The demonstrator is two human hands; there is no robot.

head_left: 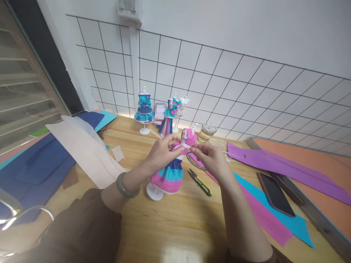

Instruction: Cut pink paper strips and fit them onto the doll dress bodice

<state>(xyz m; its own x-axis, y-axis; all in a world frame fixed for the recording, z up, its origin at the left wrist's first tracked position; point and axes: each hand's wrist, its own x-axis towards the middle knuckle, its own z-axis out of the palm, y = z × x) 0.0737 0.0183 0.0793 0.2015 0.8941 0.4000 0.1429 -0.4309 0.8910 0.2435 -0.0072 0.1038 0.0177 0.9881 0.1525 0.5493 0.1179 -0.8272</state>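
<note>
A small white mannequin stand (155,191) wears a pink, blue and turquoise dress (168,177) and leans to the right. At its pink top, my left hand (164,149) pinches the fabric near the waist, its fingers closed. My right hand (210,156) is closed on one end of a narrow white strip (186,145), which runs across the pink top towards my left thumb. A grey ring-shaped roll (195,162) hangs or rests just below my right fingers. Yellow-handled thread snips (201,183) lie to the right of the skirt.
Dressed mannequins (144,107) stand at the back, with a lidded glass (207,132) to their right. Fabric pieces (82,149) cover the left side. At right lie purple fabric (274,160), blue and pink strips and a phone (276,194). A wire grid (203,73) lines the wall.
</note>
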